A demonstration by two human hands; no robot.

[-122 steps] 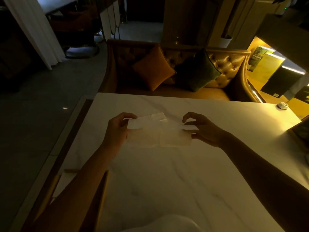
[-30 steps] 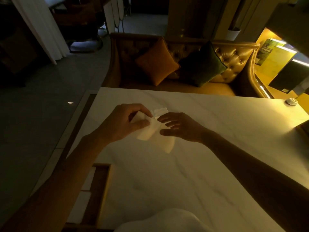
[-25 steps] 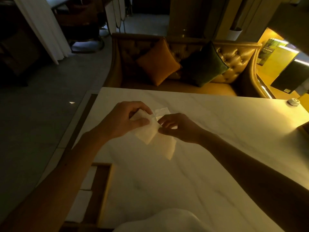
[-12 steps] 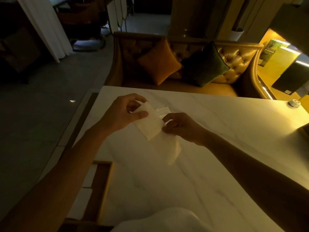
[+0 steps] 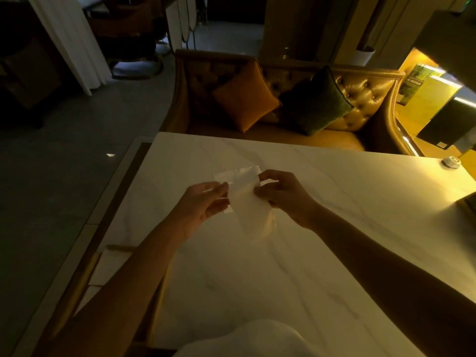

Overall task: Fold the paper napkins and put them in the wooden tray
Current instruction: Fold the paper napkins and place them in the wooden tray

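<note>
A white paper napkin (image 5: pixel 248 207), partly folded, hangs between both hands above the middle of the marble table (image 5: pixel 334 228). My left hand (image 5: pixel 203 202) pinches its left edge with thumb and fingers. Pinching the right edge near the top is my right hand (image 5: pixel 283 197). The napkin's lower part droops toward the table. The wooden tray (image 5: pixel 85 282) sits at the table's near left edge, with pale napkin sheets inside; my left forearm covers part of it.
A tufted sofa (image 5: pixel 360 99) with an orange cushion (image 5: pixel 244 99) and a dark green cushion (image 5: pixel 314 101) stands behind the table. A small round white object (image 5: pixel 450 162) lies at the far right edge. A dark item (image 5: pixel 467 202) sits at the right edge.
The napkin has been turned so it hangs lengthwise between the hands. My left hand dropped lower and shifted its pinch to the left edge; my right hand stayed near the top right corner.
</note>
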